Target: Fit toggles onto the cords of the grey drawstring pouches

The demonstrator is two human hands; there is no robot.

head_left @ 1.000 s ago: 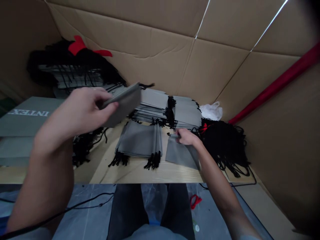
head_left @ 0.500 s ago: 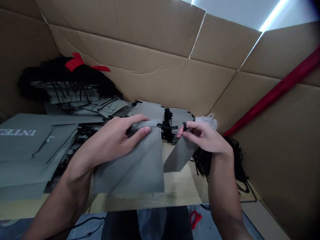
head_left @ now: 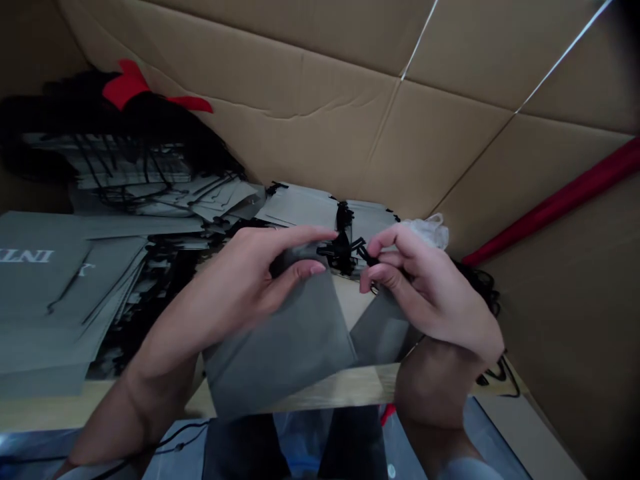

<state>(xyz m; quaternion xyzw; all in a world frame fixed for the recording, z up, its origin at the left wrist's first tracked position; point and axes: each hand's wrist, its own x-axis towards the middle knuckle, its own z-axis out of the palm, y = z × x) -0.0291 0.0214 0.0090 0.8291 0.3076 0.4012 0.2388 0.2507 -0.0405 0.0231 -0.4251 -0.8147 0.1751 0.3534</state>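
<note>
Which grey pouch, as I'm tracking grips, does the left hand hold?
The wider grey pouch, pinched at its top by the left hand; the right hand holds the narrower pouch.

I read a light wooden tabletop [head_left: 367, 385], bare along its front edge. Large grey bags [head_left: 45, 280] with white lettering lie flat and overlapping at the left. Behind them sits a heap of grey pouches [head_left: 145, 180] tangled in black cords. Two stacks of grey drawstring pouches [head_left: 300, 208] stand side by side at the back centre. A tangle of black cords [head_left: 483, 290] lies at the right, with a white plastic bag [head_left: 431, 230] just behind it.
</note>
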